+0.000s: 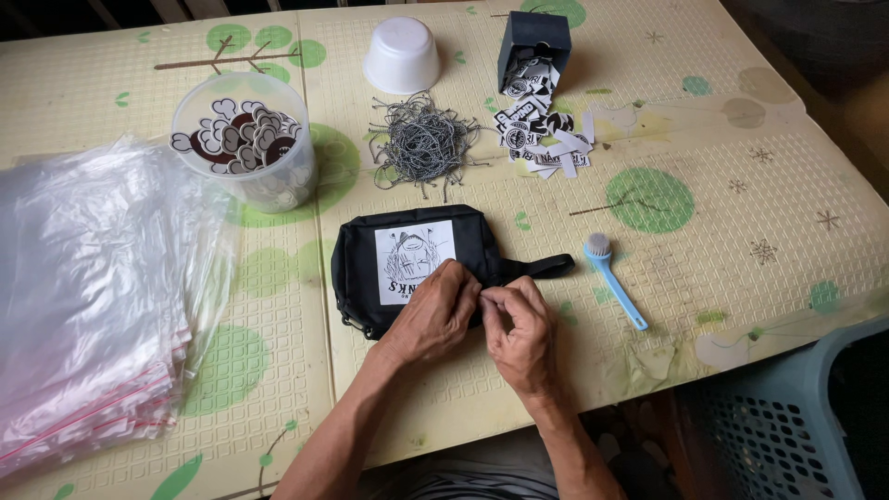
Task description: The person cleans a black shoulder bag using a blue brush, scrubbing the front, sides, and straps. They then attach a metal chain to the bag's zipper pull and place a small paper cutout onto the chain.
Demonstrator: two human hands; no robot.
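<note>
Both my hands pinch the near edge of the black pouch [407, 264].
My left hand [435, 310] and right hand [519, 333] meet there; the strings [424, 143] lie far off.

A cream table [741, 120] (green tree print) beside a blue basket [787, 417].

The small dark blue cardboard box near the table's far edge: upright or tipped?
Tipped. The dark blue cardboard box lies on its side, black-and-white stickers spilling out.

Only one view on my end: head cam, looking steeply down over the table [704, 278] from the near edge, close enough that forearms fill bottom centre.
</note>
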